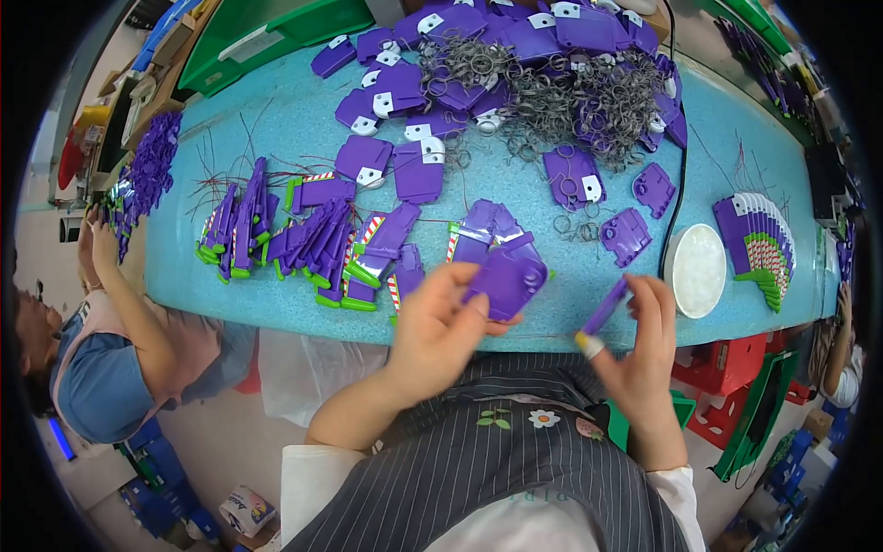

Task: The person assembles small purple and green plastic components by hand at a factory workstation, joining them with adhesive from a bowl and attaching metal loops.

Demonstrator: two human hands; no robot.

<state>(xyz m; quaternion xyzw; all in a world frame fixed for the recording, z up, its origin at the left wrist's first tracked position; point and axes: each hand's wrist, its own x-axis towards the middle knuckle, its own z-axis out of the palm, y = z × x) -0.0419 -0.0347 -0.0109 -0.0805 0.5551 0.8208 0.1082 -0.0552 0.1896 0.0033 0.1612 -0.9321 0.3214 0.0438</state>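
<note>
Holding a flat purple plastic shell (508, 279) in my left hand (440, 324), grip closed on its edge, I keep it tilted up at frame centre, just above the turquoise desk (276, 120). My right hand (644, 336) pinches a slim purple piece (602, 313) nearby, likely for mating. White-labelled purple shells (418, 166) lie upper centre by tangled wire rings (589, 97); a green bin (276, 32) sits upper left.

The person wears a dark grey apron with thin pale pinstripes, embroidered near the chest with a small white flower, green leaves and a pink berry. White short sleeves show beneath it. Both forearms and hands are bare.
</note>
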